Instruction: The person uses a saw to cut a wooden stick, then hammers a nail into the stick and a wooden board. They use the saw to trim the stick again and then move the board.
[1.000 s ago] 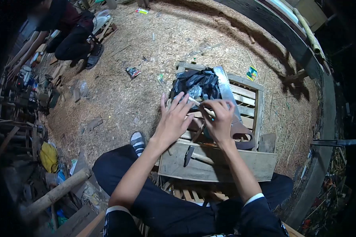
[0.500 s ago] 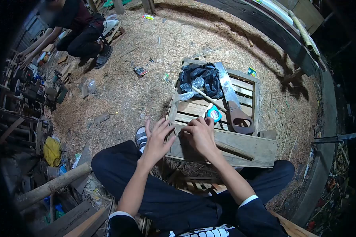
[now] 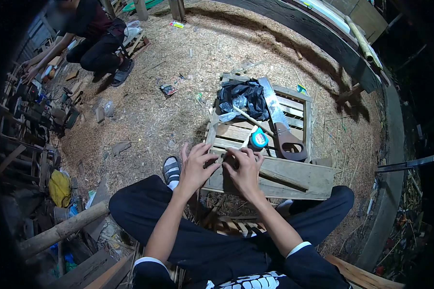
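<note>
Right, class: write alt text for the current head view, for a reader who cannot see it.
Two bare hands work close together over a wooden plank. Beyond, a handsaw, turquoise tape measure and black plastic bag lie on a slatted frame.

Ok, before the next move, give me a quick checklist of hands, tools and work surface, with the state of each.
1. Saw lying on the slatted stand, handle toward the wearer: ok.
2. Both hands off the saw: ok; the left hand and right hand are over the near plank.
3. Secure hold at the fingertips: cannot tell; whatever may be between them is too small and dark.
4. Plank free of loose pieces: not ok; a wooden stick lies on it beside the right hand.
5. Tape measure close by: ok, just beyond the right hand.
6. Other person away from the stand: ok, crouching at far left.
</note>
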A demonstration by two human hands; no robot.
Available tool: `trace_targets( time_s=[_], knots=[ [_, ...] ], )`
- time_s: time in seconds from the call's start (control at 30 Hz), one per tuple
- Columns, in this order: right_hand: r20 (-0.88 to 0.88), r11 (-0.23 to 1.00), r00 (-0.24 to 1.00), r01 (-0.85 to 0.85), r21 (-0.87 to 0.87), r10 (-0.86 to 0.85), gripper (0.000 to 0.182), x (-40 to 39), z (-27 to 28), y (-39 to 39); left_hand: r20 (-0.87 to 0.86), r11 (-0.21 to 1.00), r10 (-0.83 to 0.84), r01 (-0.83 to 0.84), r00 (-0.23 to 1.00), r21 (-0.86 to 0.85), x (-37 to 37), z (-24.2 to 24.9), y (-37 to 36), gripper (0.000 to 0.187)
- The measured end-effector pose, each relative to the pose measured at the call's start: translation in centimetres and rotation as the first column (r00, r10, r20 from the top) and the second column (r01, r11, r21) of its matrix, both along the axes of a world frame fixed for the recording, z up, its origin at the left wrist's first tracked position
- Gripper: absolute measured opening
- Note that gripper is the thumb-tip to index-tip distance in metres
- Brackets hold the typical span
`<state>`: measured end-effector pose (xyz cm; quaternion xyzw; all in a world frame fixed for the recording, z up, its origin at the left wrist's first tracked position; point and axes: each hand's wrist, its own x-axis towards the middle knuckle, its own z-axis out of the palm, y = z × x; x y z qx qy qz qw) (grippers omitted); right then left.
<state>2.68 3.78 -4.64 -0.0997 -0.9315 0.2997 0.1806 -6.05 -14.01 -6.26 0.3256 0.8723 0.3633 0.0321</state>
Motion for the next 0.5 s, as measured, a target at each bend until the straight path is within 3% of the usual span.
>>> trace_targets(
  time_s=[0.2, 0.5],
  knots=[
    [0.033, 1.000, 0.999, 0.003, -0.010, -0.003, 0.042, 0.1, -0.1, 0.0, -0.018, 1.000, -0.018, 0.018, 1.000, 0.001, -0.2, 0.3, 0.2, 0.020],
    [-0.004, 0.999, 0.999, 0.034, -0.012, -0.034, 0.045, 0.4, -0.1, -0.3, 0.037, 1.000, -0.011, 0.011, 0.999, -0.002, -0.6, 1.2, 0.2, 0.052]
  ],
)
